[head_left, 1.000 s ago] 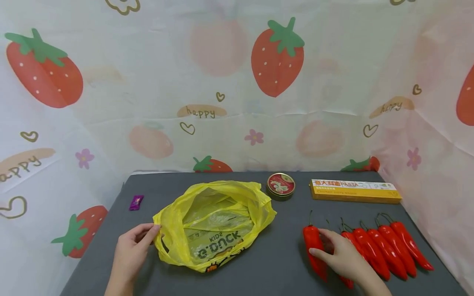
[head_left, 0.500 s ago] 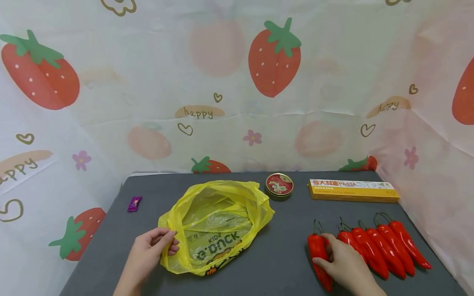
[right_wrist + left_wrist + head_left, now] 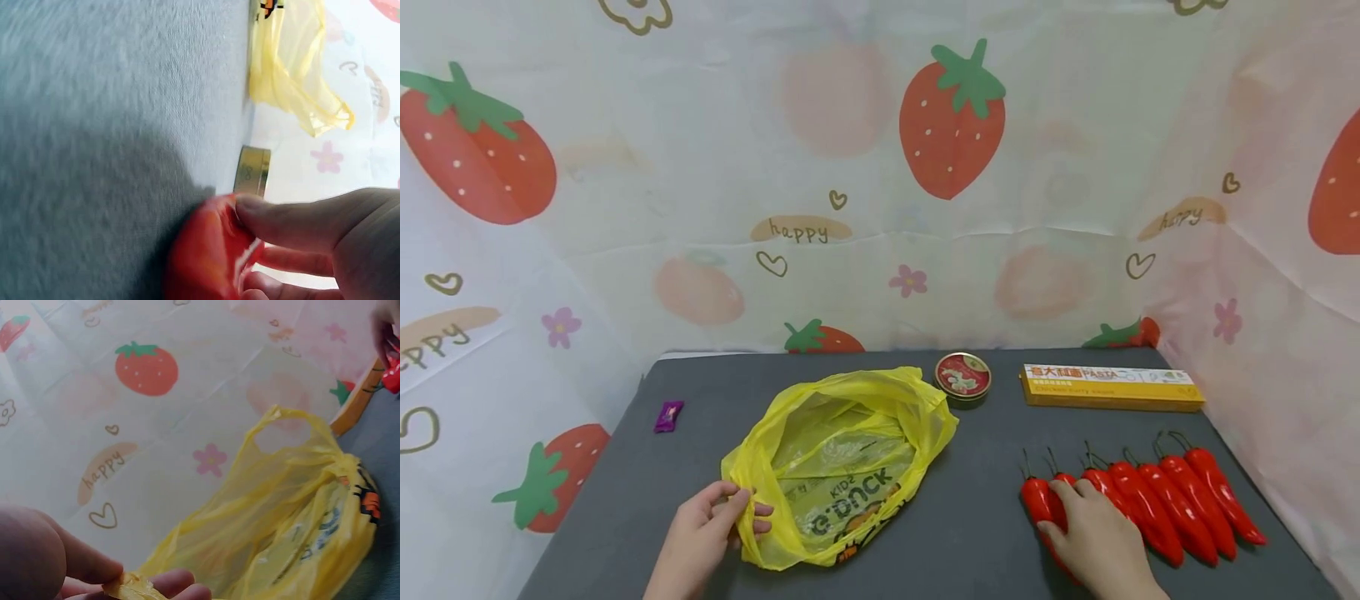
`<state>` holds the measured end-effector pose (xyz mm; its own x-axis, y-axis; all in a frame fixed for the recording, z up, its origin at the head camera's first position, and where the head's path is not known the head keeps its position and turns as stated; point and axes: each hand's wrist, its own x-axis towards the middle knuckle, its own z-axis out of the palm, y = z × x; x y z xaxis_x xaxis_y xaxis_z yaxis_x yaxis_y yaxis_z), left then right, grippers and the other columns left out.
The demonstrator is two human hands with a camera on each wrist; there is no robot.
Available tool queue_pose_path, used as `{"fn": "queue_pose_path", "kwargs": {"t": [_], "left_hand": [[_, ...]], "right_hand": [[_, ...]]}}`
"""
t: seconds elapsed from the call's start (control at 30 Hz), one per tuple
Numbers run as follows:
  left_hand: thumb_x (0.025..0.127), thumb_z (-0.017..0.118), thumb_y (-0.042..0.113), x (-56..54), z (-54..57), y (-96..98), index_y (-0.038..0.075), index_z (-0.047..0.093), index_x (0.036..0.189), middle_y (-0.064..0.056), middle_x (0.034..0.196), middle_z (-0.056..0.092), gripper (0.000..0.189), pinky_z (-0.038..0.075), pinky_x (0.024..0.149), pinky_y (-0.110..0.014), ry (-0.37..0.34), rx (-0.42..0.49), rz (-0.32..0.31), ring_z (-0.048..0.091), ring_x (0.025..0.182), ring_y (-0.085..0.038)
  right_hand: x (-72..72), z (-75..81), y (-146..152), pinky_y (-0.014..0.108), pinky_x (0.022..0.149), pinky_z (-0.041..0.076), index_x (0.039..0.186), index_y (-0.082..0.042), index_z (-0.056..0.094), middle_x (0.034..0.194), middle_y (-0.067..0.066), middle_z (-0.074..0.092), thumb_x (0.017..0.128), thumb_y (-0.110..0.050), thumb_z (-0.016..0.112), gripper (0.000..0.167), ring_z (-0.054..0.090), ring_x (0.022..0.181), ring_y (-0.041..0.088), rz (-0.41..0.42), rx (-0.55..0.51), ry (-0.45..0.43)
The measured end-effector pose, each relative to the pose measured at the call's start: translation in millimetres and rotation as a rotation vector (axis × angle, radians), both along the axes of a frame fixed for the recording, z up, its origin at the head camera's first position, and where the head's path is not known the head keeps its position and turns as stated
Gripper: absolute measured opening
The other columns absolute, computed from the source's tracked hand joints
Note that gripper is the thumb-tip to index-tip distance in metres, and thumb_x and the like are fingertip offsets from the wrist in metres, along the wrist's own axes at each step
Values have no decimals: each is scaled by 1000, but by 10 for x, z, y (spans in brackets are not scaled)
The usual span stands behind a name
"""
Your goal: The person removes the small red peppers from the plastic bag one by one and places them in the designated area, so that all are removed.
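Observation:
On the left, my left hand (image 3: 703, 533) pinches the near-left rim of a yellow plastic bag (image 3: 748, 467). The bag's mouth gapes upward, and a gathered bit of its film shows between thumb and fingers in the left wrist view. At the right, my right hand (image 3: 1097, 537) grips a red chili pepper (image 3: 1036, 496) at the left end of a row. The thumb presses its near side, with fingers beyond it in the right wrist view. A second pepper lies close beside it, mostly hidden under the hand. Several more red chili peppers (image 3: 1183, 508) lie side by side to the right.
Behind the bag stands a round tin (image 3: 962, 377). A yellow pasta box (image 3: 1112, 389) lies at the back right, beyond the peppers. A small purple wrapped candy (image 3: 668, 417) is at the left. Strawberry-printed cloth (image 3: 850, 167) walls the grey table's back and sides.
My left hand has moved right and slightly nearer, drawing the bag's left rim along. My right hand has lowered over the leftmost peppers, with the gripped one now beside its neighbour.

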<state>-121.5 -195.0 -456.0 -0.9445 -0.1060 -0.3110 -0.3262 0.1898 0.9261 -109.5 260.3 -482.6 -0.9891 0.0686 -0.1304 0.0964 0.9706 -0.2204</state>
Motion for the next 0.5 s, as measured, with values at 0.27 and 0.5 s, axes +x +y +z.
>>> {"fn": "queue_pose_path", "kwargs": {"t": [0.27, 0.5], "left_hand": [[110, 40, 17, -55, -69, 65, -3, 42, 119, -19, 106, 75, 22, 59, 68, -33, 17, 38, 41, 76, 87, -26], [111, 37, 22, -96, -1, -64, -4, 37, 129, -21, 110, 74, 31, 60, 71, -31, 88, -5, 135, 76, 85, -19]], "right_hand": [[66, 68, 118, 41, 61, 54, 127, -10, 66, 102, 9, 64, 77, -40, 85, 61, 56, 77, 18, -4, -51, 51], [91, 191, 308, 46, 66, 57, 127, -9, 67, 108, 13, 69, 79, -44, 83, 61, 63, 86, 27, -27, -89, 81]]}}
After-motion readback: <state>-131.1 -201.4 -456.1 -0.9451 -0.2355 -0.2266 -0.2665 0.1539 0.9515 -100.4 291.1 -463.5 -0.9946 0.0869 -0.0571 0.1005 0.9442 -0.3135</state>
